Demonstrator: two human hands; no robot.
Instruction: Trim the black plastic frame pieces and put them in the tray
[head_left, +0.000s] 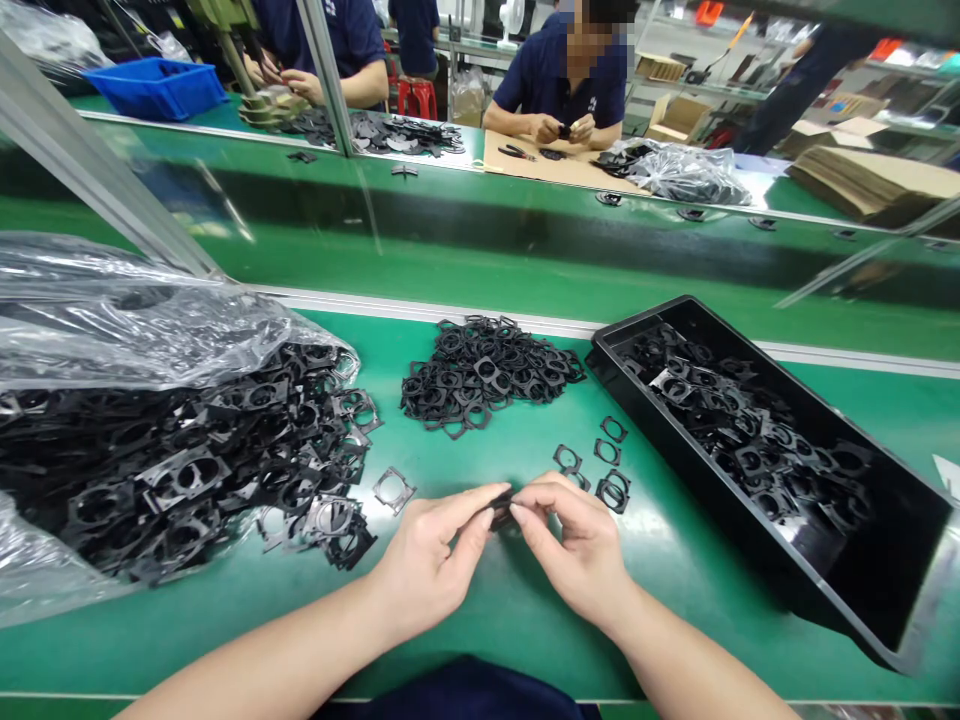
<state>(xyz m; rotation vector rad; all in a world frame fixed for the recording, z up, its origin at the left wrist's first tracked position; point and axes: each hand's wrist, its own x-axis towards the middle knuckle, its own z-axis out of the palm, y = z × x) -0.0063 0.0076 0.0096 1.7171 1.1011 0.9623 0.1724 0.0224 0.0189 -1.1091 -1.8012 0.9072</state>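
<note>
Between my two hands, just above the green table, is a small black plastic part (501,503), seen nearly edge-on. My left hand (442,545) pinches its left side between thumb and fingers, and my right hand (570,535) pinches its right side. Fingertips cover much of the part, so its full shape is hidden. Left of my left hand lies a single black ring-shaped frame (394,488). Several loose frames (607,451) are scattered beyond my right hand. A heap of black ring parts (491,370) rests straight ahead.
On the left, a clear plastic bag (150,330) spills many black frames (187,475). A black tray (817,570) holding similar parts stands at an angle on the right. Beyond a conveyor belt (480,265), co-workers (570,90) handle parts near a blue bin (157,88).
</note>
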